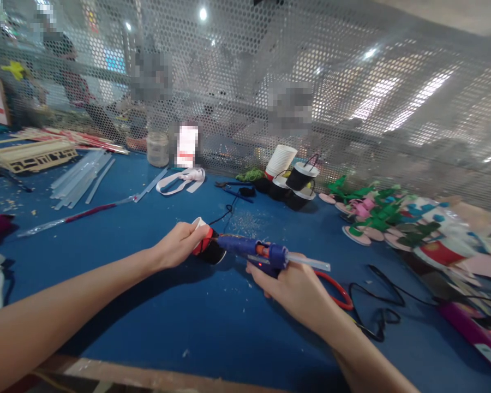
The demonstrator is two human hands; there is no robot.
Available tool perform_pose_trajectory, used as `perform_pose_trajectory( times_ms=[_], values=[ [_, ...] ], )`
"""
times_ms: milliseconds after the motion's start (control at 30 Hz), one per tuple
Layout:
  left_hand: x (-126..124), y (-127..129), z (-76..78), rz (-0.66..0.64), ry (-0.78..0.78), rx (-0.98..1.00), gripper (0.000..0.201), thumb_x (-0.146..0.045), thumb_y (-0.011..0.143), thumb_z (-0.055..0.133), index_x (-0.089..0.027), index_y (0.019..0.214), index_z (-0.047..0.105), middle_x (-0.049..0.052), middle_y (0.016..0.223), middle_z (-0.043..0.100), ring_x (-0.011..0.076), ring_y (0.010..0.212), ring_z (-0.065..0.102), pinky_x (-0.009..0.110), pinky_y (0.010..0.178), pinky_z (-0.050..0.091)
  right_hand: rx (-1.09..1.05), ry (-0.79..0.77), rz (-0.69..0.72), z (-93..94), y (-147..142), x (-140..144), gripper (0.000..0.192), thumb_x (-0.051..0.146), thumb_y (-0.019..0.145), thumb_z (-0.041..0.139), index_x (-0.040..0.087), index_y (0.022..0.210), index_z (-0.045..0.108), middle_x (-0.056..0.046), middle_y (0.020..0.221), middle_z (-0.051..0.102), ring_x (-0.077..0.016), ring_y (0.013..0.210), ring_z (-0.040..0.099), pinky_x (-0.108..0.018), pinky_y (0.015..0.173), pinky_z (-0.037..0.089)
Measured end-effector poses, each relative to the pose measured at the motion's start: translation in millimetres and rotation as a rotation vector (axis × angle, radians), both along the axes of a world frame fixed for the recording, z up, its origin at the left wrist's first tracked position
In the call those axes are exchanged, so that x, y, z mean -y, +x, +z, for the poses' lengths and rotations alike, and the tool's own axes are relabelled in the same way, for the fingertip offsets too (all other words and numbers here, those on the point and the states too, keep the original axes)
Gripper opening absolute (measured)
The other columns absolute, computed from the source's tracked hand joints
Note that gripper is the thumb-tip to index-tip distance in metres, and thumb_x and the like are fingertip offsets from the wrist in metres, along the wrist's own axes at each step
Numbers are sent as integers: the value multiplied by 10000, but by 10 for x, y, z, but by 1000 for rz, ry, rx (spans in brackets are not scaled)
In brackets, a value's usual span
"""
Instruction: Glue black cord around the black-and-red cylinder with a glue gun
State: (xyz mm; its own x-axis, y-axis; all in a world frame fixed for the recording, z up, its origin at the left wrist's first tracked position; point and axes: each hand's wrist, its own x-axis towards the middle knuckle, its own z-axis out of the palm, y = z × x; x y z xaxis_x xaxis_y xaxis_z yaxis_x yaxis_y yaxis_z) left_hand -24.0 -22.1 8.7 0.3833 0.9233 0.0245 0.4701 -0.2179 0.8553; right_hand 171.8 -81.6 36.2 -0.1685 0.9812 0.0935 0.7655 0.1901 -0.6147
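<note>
My left hand (180,244) is closed around a small paper cup (213,251), tilted on its side, with a white rim, a red part and black wrapping. A black cord (225,213) runs from the cup back to a dark bundle (246,192) on the table. In my right hand (288,284) is a blue glue gun (245,246), its small red light on. A clear glue stick (311,262) sticks out of its back end. The nozzle points left and meets the cup's side near my left fingers; whether it touches is hard to tell.
Behind stand stacked white cups (281,160) and black-wrapped cups (303,176), near pliers (233,190). Glue sticks (79,177) and white ribbon (182,180) lie left. Green and pink craft pieces (364,210), a red-handled tool (337,289) and a purple power strip (472,333) are right.
</note>
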Motion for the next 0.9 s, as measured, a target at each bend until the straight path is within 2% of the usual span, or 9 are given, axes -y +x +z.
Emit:
perform_pose_trajectory(
  times_ms=[133, 267, 533, 700, 900],
  values=[
    [22, 4, 36, -50, 92, -31, 467, -435, 791, 257, -148, 434, 345, -41, 424, 324, 64, 422, 288, 202, 425, 214, -58, -91, -69, 15, 9, -43, 179, 294, 687, 472, 152, 600, 537, 5, 429, 528, -111, 356, 492, -211, 377, 394],
    [33, -3, 49, -72, 128, -79, 470, -417, 801, 250, -148, 427, 347, -43, 407, 307, 62, 411, 283, 201, 422, 215, -142, -122, -76, -1, 30, -60, 210, 326, 699, 465, 145, 648, 560, -18, 505, 581, -102, 360, 494, -209, 374, 404],
    [35, -7, 45, -77, 116, -55, 463, -412, 801, 253, -145, 434, 344, -41, 420, 324, 58, 416, 293, 197, 417, 212, -124, -129, -65, 36, 24, -45, 214, 318, 696, 475, 145, 592, 546, 10, 409, 517, -103, 343, 489, -202, 368, 404],
    [35, -13, 41, -86, 122, -62, 453, -408, 802, 249, -146, 443, 337, -46, 425, 310, 57, 419, 275, 195, 419, 214, -174, -118, -45, 1, 47, -58, 215, 336, 706, 471, 147, 634, 544, -19, 529, 583, -94, 357, 489, -202, 363, 404],
    [28, -18, 25, -106, 136, -54, 462, -405, 808, 239, -143, 446, 356, -43, 430, 332, 59, 425, 297, 193, 427, 223, -178, -112, -35, 9, 43, -79, 199, 318, 707, 467, 150, 621, 533, 3, 458, 540, -95, 346, 482, -198, 366, 406]
  ],
)
